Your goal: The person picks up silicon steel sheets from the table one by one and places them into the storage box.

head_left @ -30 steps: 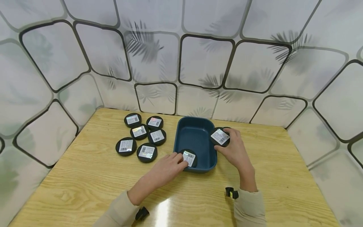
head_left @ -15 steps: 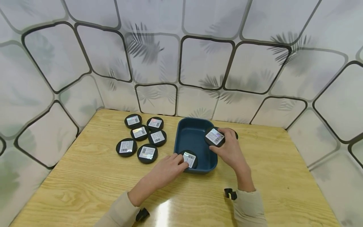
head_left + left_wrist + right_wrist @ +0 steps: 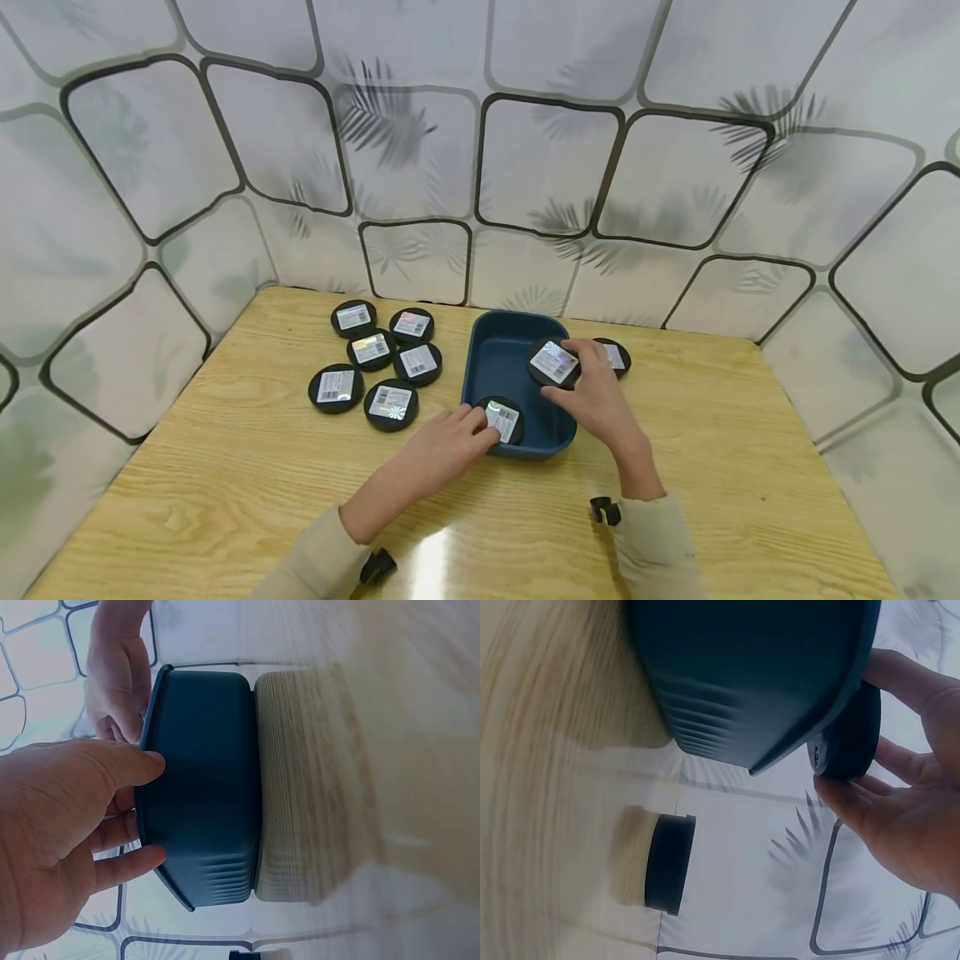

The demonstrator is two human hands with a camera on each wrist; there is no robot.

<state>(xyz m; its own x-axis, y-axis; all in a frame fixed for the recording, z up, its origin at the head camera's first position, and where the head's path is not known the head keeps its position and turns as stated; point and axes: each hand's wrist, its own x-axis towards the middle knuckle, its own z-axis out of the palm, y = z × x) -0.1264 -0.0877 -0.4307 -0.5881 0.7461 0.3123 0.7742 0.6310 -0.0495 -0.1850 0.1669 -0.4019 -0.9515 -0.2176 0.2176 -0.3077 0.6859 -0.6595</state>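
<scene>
Blue, the bin (image 3: pixel 498 354) held a disc (image 3: pixel 501 422), partly hidden by the left hand (image 3: pixel 444 443) gripping the rim (image 3: pixel 519 314); the right hand (image 3: pixel 597 402) pinched another disc (image 3: pixel 552 362) above.

Tray (image 3: pixel 498 362) smooth, plastic-looking; disc labels (image 3: pixel 554 362) shiny; table (image 3: pixel 225 475) glossy wood-grain.

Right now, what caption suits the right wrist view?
Fingers hold a disc at the bin rim, another disc on the table.

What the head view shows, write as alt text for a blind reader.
A person's right hand holds a black, white-labelled disc over the right side of a blue container, while the left hand grips its near left corner beside a disc inside. On the wooden table, six matching discs lie left of it, one right.
</scene>
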